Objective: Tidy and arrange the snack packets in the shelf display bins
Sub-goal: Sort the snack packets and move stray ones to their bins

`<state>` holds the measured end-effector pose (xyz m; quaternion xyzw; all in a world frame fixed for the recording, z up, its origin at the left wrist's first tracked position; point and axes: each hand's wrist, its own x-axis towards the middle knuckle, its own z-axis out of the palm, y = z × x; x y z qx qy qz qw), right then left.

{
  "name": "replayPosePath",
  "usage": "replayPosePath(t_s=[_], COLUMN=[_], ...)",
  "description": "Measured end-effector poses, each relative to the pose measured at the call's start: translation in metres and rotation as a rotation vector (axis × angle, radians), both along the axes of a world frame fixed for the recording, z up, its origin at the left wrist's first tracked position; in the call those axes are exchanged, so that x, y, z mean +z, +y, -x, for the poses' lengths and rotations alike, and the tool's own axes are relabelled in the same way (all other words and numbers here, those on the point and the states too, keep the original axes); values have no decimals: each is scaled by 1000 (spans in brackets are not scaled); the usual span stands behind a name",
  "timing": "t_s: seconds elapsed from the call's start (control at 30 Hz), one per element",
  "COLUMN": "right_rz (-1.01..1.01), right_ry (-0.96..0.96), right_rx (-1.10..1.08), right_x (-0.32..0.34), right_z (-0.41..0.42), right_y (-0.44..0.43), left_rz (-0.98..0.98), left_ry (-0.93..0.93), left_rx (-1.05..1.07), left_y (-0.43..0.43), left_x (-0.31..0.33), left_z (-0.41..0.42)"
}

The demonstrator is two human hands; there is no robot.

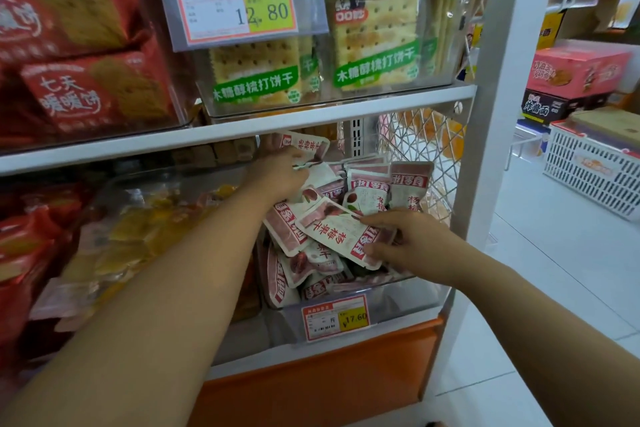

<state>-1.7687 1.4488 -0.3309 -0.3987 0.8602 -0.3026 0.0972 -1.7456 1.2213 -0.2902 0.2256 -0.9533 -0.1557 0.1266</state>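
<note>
Red-and-white dried-fruit packets [304,265] are lying jumbled in the clear plastic bin [398,302] on the lower shelf, with only a few at the back right standing upright. The right hand [408,239] is pinching the topmost packet [334,230] by its edge. The left hand [280,173] is reaching to the back, its fingers hidden among packets, so I cannot tell its grip. Tidying looks barely begun; most of the heap is waiting to be straightened.

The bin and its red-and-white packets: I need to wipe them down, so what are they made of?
The bin looks like clear, glossy rigid plastic: packets show through its front wall. The packets look like thin matte plastic film with flat sealed edges, though a paper laminate is possible.
</note>
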Motion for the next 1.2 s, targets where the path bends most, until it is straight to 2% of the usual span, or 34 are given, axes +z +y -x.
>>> replayPosePath(t_s=[0.13,0.2,0.3,0.43,0.57,0.67,0.77,0.87,1.03,1.2], right_rz=[10,13,73,190,263,206,81,-35,51,165], right_ry=[-93,-106,-160,-216,15,153,191,214,267,296], right_rx=[-9,-14,-42,-112,-326,-356,-305,-255,-227,-136], right_x=[-1,-1,-1,6,12,11,6,4,16,32], right_z=[1,2,2,1,3,-2,-3,-2,-14,-52], right_y=[1,1,1,4,13,11,9,11,17,-10], left_rz=[-68,-23,101,167,264,346,410,347,102,82], left_ry=[20,32,68,157,282,151,2,-77,-23,99], left_rx=[48,34,-72,-216,-425,-630,-740,-757,-669,-521], left_y=[-8,-7,-2,11,38,50,59,68,69,45], left_x=[0,0,-2,-5,-9,-18,-29,-34,-12,3], left_z=[11,12,5,-16,-53,-74,-75,-68,-77,-135])
